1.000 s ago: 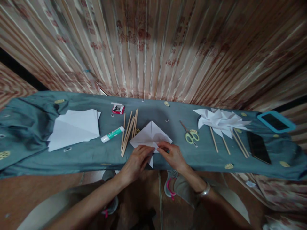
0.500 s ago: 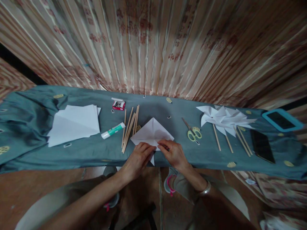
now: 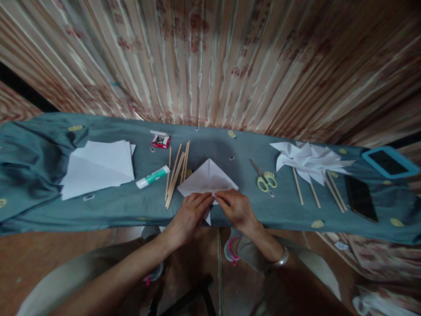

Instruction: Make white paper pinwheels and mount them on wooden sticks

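Note:
A white paper sheet (image 3: 208, 177), folded with a point toward the curtain, lies at the near edge of the teal-covered table (image 3: 115, 208). My left hand (image 3: 189, 215) rests on its near left part, fingers pinched on the paper's edge. My right hand (image 3: 237, 207) presses and pinches the near right edge, its fingertips meeting the left hand's. A small paper tip hangs down between the two hands.
Left of the sheet lie several wooden sticks (image 3: 176, 175), a glue stick (image 3: 153, 177), a small red box (image 3: 161, 140) and a stack of white paper (image 3: 97, 169). To the right are scissors (image 3: 263, 179), finished paper pinwheels (image 3: 311, 161) on sticks, a black phone (image 3: 361, 197) and a blue-cased device (image 3: 390, 161).
My two hands have drawn closer together along the sheet's near edge, and the right fingers have slid left. The view has shifted slightly.

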Action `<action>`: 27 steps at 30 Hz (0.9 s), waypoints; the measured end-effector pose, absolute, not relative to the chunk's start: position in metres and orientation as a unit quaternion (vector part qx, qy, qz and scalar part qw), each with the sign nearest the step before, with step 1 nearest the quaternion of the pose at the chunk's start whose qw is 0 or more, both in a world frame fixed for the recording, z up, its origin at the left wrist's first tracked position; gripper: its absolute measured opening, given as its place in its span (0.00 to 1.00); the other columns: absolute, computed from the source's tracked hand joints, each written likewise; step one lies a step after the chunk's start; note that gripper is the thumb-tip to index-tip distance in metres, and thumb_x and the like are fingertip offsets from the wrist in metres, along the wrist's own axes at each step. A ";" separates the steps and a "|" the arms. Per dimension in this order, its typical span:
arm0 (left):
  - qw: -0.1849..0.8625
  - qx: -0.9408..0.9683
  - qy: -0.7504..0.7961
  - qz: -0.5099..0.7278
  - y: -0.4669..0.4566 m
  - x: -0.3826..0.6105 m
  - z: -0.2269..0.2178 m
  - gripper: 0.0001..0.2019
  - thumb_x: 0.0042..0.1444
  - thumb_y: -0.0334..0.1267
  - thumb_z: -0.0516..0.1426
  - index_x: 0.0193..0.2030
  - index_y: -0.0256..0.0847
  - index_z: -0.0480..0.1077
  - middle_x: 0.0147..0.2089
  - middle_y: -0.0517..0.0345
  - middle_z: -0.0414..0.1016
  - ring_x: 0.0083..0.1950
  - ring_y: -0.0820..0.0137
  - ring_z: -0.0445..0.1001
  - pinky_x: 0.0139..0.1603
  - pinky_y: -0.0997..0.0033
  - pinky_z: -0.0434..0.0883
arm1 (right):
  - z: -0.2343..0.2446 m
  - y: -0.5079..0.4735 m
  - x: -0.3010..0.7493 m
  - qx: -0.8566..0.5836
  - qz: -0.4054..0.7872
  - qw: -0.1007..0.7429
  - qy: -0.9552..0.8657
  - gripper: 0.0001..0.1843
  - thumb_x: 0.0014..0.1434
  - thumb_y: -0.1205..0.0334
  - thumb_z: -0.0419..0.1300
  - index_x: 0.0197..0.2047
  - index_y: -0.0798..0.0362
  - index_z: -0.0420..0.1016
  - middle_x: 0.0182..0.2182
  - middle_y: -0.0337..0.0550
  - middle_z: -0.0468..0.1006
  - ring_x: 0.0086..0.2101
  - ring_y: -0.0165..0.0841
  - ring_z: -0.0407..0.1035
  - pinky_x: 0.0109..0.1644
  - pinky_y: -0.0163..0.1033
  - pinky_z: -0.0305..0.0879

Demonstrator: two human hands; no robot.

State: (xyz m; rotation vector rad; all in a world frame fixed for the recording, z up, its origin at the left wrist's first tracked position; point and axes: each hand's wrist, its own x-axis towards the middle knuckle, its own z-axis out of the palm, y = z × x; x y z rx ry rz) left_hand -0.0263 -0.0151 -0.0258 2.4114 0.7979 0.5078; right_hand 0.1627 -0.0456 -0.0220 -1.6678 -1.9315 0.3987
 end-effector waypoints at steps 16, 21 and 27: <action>0.253 0.904 0.297 0.175 -0.016 -0.024 -0.025 0.22 0.62 0.29 0.49 0.63 0.40 0.60 0.62 0.47 0.66 0.57 0.58 0.64 0.55 0.53 0.66 | -0.020 -0.044 0.163 -0.623 0.155 0.258 -0.722 0.10 0.62 0.62 0.55 0.37 0.50 0.79 0.36 0.45 0.82 0.37 0.37 0.75 0.44 0.41 0.68; 0.248 0.900 0.303 0.194 -0.017 -0.025 -0.030 0.21 0.63 0.30 0.48 0.63 0.39 0.59 0.63 0.45 0.64 0.58 0.58 0.63 0.56 0.51 0.66 | -0.020 -0.044 0.162 -0.632 0.173 0.280 -0.701 0.09 0.61 0.62 0.57 0.38 0.50 0.79 0.35 0.45 0.82 0.36 0.37 0.75 0.43 0.41 0.69; 0.271 0.886 0.306 0.221 -0.019 -0.028 -0.030 0.26 0.59 0.27 0.50 0.65 0.37 0.52 0.62 0.42 0.62 0.60 0.58 0.61 0.59 0.51 0.65 | -0.017 -0.048 0.168 -0.644 0.280 0.329 -0.631 0.12 0.57 0.56 0.61 0.41 0.51 0.79 0.32 0.43 0.82 0.31 0.36 0.76 0.37 0.39 0.73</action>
